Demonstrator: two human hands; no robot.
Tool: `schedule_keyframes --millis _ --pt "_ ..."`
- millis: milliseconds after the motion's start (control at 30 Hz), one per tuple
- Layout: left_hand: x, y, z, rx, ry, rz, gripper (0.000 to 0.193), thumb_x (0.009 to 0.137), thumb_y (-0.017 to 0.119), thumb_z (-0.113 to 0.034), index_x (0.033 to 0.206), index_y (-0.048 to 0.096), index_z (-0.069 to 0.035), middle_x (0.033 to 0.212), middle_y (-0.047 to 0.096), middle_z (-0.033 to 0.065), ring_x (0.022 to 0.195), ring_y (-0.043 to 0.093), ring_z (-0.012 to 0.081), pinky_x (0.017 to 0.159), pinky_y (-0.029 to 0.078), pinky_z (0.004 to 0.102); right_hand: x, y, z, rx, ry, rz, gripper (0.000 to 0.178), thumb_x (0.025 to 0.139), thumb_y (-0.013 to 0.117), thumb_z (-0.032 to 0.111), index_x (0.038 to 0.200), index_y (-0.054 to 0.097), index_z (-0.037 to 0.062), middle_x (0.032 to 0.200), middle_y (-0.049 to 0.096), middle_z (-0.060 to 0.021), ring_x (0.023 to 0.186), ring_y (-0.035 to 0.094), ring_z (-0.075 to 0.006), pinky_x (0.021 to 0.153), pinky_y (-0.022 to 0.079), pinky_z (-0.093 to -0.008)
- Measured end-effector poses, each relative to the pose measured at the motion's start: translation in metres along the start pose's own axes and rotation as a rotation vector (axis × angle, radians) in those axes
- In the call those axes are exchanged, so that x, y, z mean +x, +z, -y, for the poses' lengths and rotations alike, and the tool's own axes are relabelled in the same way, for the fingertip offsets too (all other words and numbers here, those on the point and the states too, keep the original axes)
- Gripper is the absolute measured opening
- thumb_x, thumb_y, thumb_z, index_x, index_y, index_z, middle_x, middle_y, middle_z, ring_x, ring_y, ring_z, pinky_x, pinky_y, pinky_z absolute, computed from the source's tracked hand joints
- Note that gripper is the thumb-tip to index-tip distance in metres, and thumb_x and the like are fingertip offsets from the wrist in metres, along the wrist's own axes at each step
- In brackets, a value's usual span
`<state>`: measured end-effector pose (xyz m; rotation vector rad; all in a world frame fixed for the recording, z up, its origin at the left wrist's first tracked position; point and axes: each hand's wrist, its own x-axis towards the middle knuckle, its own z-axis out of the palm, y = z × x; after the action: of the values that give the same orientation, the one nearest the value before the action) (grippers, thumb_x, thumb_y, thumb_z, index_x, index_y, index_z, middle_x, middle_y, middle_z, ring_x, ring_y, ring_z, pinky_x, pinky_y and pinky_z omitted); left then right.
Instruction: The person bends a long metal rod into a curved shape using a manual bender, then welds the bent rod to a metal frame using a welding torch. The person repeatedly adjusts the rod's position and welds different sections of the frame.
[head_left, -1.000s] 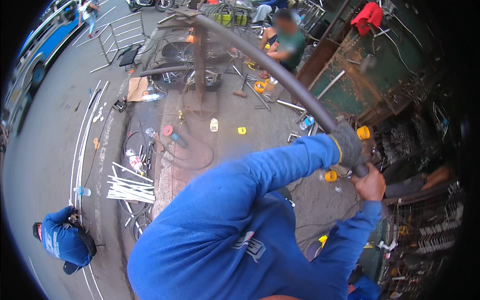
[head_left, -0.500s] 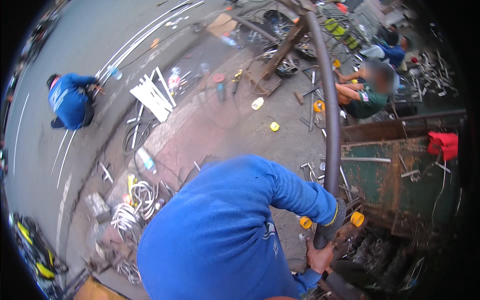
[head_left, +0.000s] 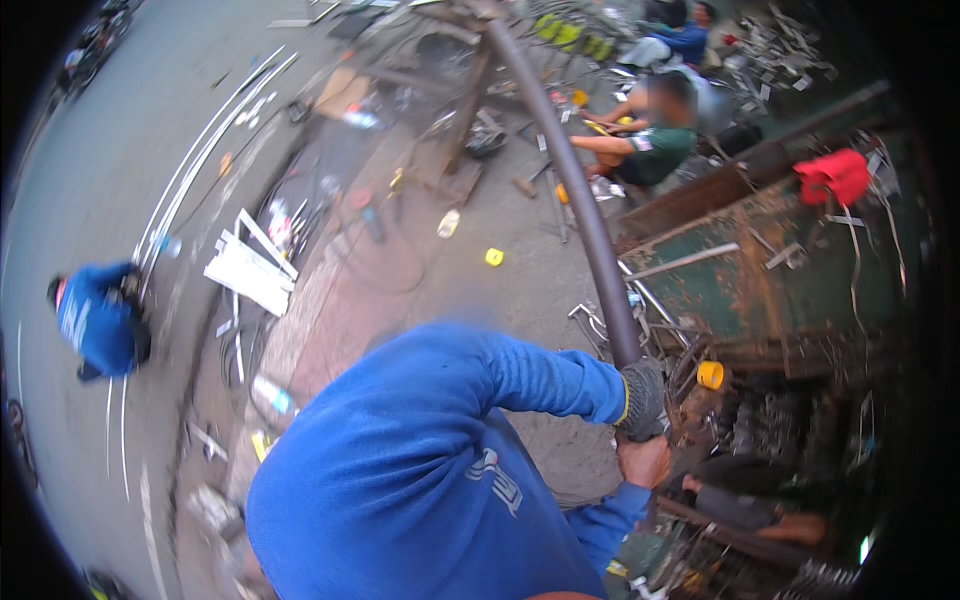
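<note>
A long dark metal pipe slants from the far middle down to my hands. My left hand, in a grey knit glove, is wrapped round its near end. Just below it, my bare right hand is closed around the same end, touching the glove. The fingers of the right hand are partly hidden. The pipe's far end lies by a rusty metal stand. A yellow ring-shaped piece is just right of the gloved hand.
Right of the pipe is a rusty green metal surface with a red cloth. A person in dark green sits beyond; another in blue crouches at left. White strips and a yellow tape measure lie on the ground.
The view has swung, so the surroundings sit further left and the pipe leans more. My left hand now sits closer to my right on the pipe. Both keep their grip.
</note>
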<state>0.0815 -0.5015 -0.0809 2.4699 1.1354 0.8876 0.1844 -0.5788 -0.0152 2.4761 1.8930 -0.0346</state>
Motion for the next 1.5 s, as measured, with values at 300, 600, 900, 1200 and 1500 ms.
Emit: schedule_keyframes --millis 300,600,900,1200,1500 --pt "-0.018 -0.038 -0.004 0.057 0.226 0.123 0.04 0.089 0.054 -0.05 0.099 0.079 -0.02 0.097 0.076 0.0096 0.095 0.072 0.0297 0.076 0.048 0.0526 -0.018 0.015 -0.005 -0.189 0.102 -0.171 0.049 0.068 0.073 0.027 0.105 0.069 -0.0041 0.105 0.07 -0.0305 0.103 0.067 -0.0463 0.092 0.053 -0.0516" --pt "-0.197 -0.152 -0.033 0.111 0.39 0.198 0.051 0.089 0.052 -0.056 0.102 0.079 -0.015 0.095 0.075 0.0103 0.091 0.072 0.0302 0.071 0.049 0.0491 -0.245 -0.01 0.106 -0.141 0.223 -0.238 0.058 0.06 0.082 0.036 0.106 0.074 0.0025 0.103 0.072 -0.0259 0.099 0.07 -0.0415 0.089 0.056 -0.0482" --pt "-0.251 -0.153 -0.024 -0.1 0.505 0.149 0.04 0.077 0.067 -0.051 0.08 0.079 -0.013 0.074 0.072 0.0129 0.074 0.072 0.0303 0.063 0.049 0.0488 -0.309 -0.007 0.151 -0.139 0.261 -0.204 0.056 0.059 0.081 0.034 0.103 0.071 0.0022 0.089 0.071 -0.0283 0.088 0.069 -0.0472 0.08 0.056 -0.0521" --pt "-0.176 -0.217 0.064 -0.023 0.18 0.512 0.053 0.094 0.049 -0.055 0.081 0.078 -0.013 0.078 0.073 0.0137 0.075 0.07 0.0352 0.077 0.054 0.0488 -0.26 0.011 0.103 -0.129 0.251 -0.128 0.063 0.06 0.083 0.03 0.113 0.066 0.0005 0.092 0.071 -0.0267 0.091 0.068 -0.0464 0.082 0.054 -0.0528" --pt "-0.163 -0.215 0.067 0.074 0.16 0.7 0.047 0.093 0.046 -0.044 0.08 0.078 -0.013 0.082 0.075 0.0135 0.083 0.072 0.0366 0.08 0.052 0.0531 -0.237 0.01 0.087 -0.266 -0.032 0.102 0.064 0.069 0.077 0.068 0.078 0.074 0.0043 0.074 0.07 -0.024 0.069 0.069 -0.0443 0.063 0.053 -0.0541"
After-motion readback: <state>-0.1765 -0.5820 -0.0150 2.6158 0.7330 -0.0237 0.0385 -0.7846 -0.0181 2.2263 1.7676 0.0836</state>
